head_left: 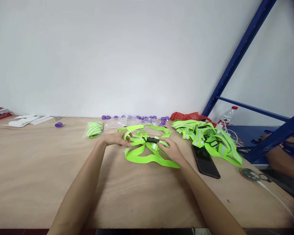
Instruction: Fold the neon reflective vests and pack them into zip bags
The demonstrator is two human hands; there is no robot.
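A neon-green reflective strap harness (pixel 147 159) with silver stripes lies in loops on the table, a black buckle (pixel 151 140) near its middle. My left hand (pixel 117 138) has its fingers curled round the green straps at the harness's left side. On the right, my right hand (pixel 170 149) pinches the strap beside the buckle. Just left of my left hand lies a folded green strap in a clear bag (pixel 94 129). Clear plastic bags (pixel 116 123) lie flat behind the harness.
A heap of green straps (pixel 201 133), a phone (pixel 205 161) and a round cabled device (pixel 250 174) lie to the right. Behind are purple caps (pixel 163 119) and a red bag (pixel 188 116). A blue frame (pixel 235 58) and another person's arm (pixel 280 160) are at far right.
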